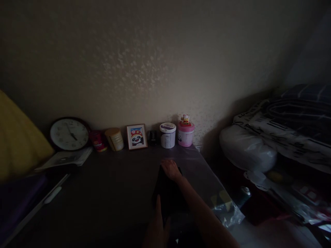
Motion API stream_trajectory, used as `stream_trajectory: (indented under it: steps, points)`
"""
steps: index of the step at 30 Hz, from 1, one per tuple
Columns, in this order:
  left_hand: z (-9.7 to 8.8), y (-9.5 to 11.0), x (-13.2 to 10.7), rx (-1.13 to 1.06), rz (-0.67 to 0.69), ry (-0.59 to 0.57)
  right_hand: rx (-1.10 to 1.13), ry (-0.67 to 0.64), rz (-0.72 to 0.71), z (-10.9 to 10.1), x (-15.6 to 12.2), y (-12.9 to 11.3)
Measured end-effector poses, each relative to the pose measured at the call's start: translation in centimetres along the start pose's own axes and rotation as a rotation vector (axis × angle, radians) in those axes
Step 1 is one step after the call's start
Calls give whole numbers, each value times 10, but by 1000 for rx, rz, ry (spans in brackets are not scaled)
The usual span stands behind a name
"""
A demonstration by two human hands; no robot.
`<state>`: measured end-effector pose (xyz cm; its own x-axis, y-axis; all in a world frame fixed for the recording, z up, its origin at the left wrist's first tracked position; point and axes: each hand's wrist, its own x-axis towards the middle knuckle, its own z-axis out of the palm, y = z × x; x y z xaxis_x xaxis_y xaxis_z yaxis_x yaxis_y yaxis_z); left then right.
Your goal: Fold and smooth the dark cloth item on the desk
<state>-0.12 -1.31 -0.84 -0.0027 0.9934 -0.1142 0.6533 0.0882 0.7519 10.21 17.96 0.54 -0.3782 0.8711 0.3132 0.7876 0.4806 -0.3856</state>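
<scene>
The scene is very dim. A dark folded item [169, 196], perhaps cloth, lies on the dark table [108, 199] partly over a clear plastic bag [207, 186]. My right hand [171, 169] rests on the far end of the dark item, fingers curled over its edge. My left hand [157, 225] lies at the near end with fingers stretched forward on the item's left side.
Along the wall stand a round clock [69, 134], a red tin [99, 141], a tan tin [115, 139], a framed panda picture [137, 136], a white tub [168, 135] and a pink jar [185, 133]. Papers [64, 159] lie at left. Bedding and bags [271, 137] pile at right.
</scene>
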Motion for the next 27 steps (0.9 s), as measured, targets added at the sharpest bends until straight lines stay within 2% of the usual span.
stream_trajectory:
  steps: [3,9,12,16,22,27]
  points:
    - [-1,0,0,-31,3,16,-13,70,217,-9,-1,12]
    - [-2,-2,0,-60,35,15,33,96,462,-28,-39,45]
    - [-1,-5,1,-79,29,9,112,77,479,-34,-50,49]
    - [-3,-2,0,-116,9,-38,205,87,463,-36,-49,41]
    - [-8,1,-2,-173,15,-59,318,111,469,-31,-43,29]
    - [-7,1,-1,-192,34,-70,403,70,472,-26,-41,25]
